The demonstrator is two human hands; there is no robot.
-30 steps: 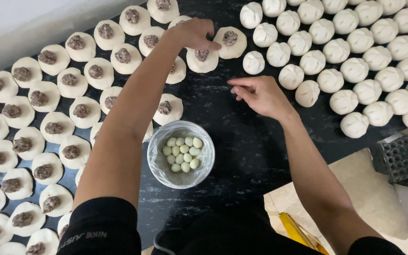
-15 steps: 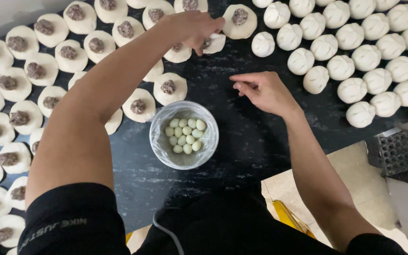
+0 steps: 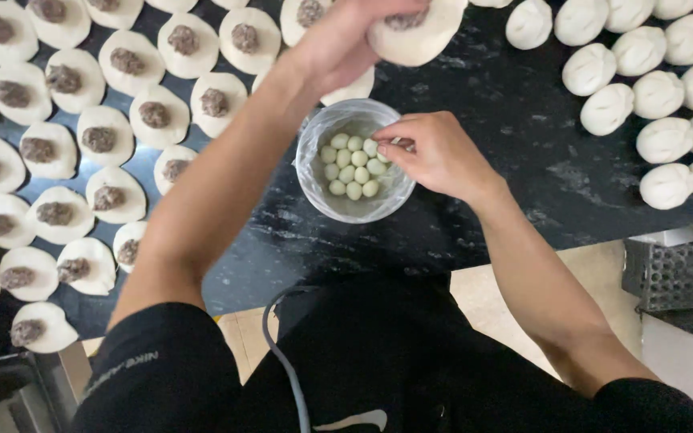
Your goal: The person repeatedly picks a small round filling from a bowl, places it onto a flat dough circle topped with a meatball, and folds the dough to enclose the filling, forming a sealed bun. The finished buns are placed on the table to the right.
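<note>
The person stands at a dark bench (image 3: 523, 136), both arms reaching forward. The left hand (image 3: 346, 40) is raised at the far edge of view, closed around a flat round of dough with filling (image 3: 419, 36), which lies tilted in the fingers; the top of that hand and wrapper is cut off by the frame, so how the fingers sit on the far side cannot be made out. The right hand (image 3: 435, 152) hovers at the near-right rim of a small clear bowl (image 3: 318, 180) lined with plastic, its fingertips pinched together and dipped toward the pale green balls (image 3: 350, 168) heaped inside. Whether a ball is already held between those fingertips is hard to tell, as the knuckles hide the tips.

The bowl sits directly below the raised wrapper, toward the person, so the right hand is the nearer of the two to the green balls, and the dough round lies up and slightly left of it.

To the left, rows of open wrappers with brown filling (image 3: 106, 136) cover the bench. To the right, closed white buns (image 3: 659, 80) lie in rows. A perforated metal crate (image 3: 675, 273) stands lower right.
</note>
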